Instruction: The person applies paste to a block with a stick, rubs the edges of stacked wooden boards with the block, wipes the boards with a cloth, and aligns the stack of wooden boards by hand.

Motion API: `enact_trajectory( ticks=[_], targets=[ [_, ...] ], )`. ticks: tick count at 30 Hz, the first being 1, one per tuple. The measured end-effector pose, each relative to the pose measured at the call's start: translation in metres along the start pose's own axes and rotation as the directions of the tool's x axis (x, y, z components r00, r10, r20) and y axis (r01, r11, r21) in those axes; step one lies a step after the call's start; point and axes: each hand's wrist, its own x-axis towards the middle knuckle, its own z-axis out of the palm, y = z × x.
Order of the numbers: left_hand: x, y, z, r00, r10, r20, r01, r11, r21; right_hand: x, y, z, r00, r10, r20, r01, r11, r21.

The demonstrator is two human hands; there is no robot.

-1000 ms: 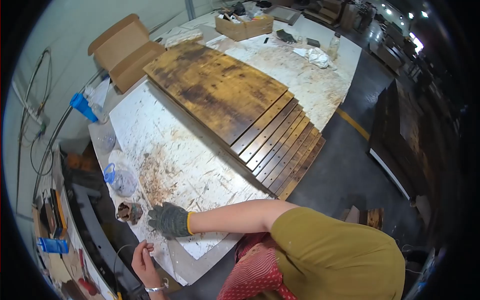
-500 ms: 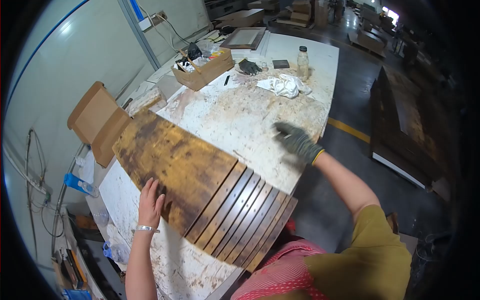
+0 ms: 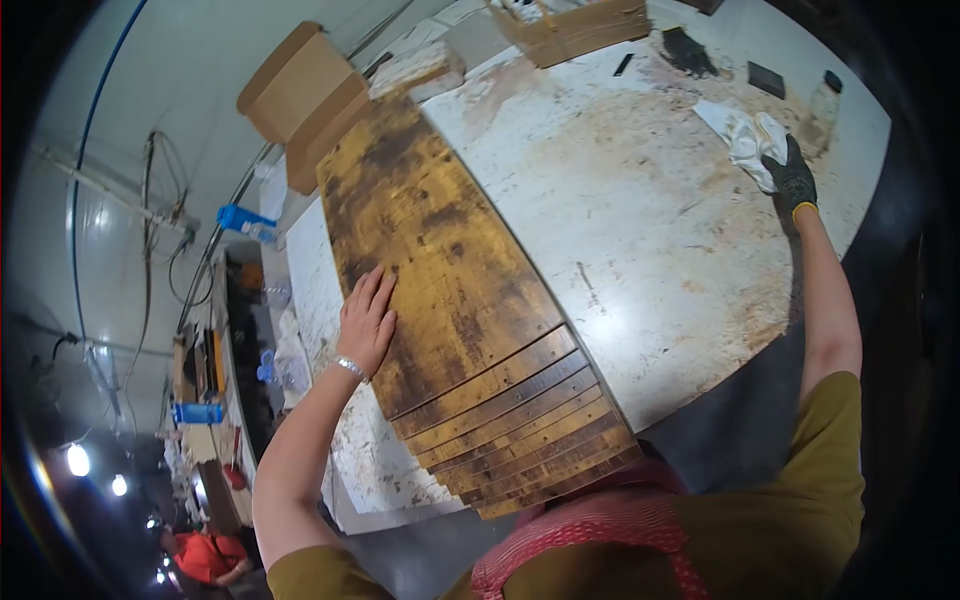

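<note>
White cloth (image 3: 745,138) against right hand (image 3: 795,183), grip unclear, left hand (image 3: 367,325) flat on wooden board (image 3: 430,220)

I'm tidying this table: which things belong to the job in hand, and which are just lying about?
Apparently in use: stacked boards under the left hand; white cloth at the right hand.

Seemingly lying about: loose glove; bottle; open-lidded carton.

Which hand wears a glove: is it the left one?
No, the dark glove is on the right hand, and the left hand is bare.
</note>
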Motion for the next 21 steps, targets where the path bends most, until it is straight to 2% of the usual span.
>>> enact_trajectory(
  ticks=[1,2,4,6,8,10,12,13,15,16,18,20,21],
  targets=[
    [0.000,0.001,-0.001,1.000,0.007,-0.009,-0.007,1.000,-0.004,0.004,0.001,0.008,0.988,-0.152,-0.019,0.148,0.979,-0.143],
    [0.002,0.002,-0.002,1.000,-0.016,-0.006,0.016,1.000,0.003,0.008,0.007,0.007,0.979,-0.202,0.011,0.202,0.979,-0.012],
    [0.000,0.001,-0.001,1.000,0.012,-0.023,-0.012,1.000,-0.009,-0.001,-0.005,-0.021,0.927,-0.367,0.083,0.361,0.929,0.074],
    [0.000,0.000,-0.001,0.999,-0.007,-0.035,0.007,1.000,-0.016,-0.061,-0.060,-0.074,0.870,-0.440,0.221,0.480,0.859,-0.179],
    [-0.001,-0.001,0.000,0.998,0.026,-0.060,-0.026,1.000,0.002,-0.112,-0.073,-0.082,0.635,-0.734,0.243,0.770,0.575,-0.276],
    [0.000,-0.002,0.002,0.998,0.012,-0.065,-0.012,1.000,0.005,-0.168,-0.116,-0.074,0.519,-0.824,0.230,0.842,0.539,0.031],
    [-0.001,-0.004,0.006,0.997,0.018,-0.072,-0.017,1.000,0.012,-0.226,-0.141,-0.050,0.584,-0.763,0.278,0.739,0.641,0.205],
    [-0.001,-0.006,0.008,0.996,0.023,-0.082,-0.022,1.000,0.016,-0.235,-0.141,-0.040,0.580,-0.766,0.275,0.745,0.636,0.200],
    [0.000,-0.008,0.009,0.993,0.030,-0.112,-0.030,1.000,0.008,-0.245,-0.137,-0.024,0.652,-0.742,0.159,0.746,0.664,0.041],
    [-0.003,-0.008,0.011,0.991,0.051,-0.121,-0.051,0.999,0.000,-0.246,-0.128,-0.016,0.656,-0.737,0.163,0.743,0.668,0.027],
    [-0.002,-0.011,0.013,0.981,0.096,-0.171,-0.101,0.995,-0.022,-0.231,-0.115,-0.008,0.728,-0.671,0.143,0.667,0.741,0.077],
    [-0.003,-0.011,0.016,0.983,0.061,-0.172,-0.065,0.998,-0.020,-0.233,-0.132,-0.016,0.863,-0.505,0.018,0.488,0.843,0.226],
    [-0.002,-0.012,0.019,0.976,0.104,-0.192,-0.115,0.992,-0.044,-0.253,-0.176,-0.044,0.796,-0.601,-0.074,0.585,0.733,0.348]
  ],
)
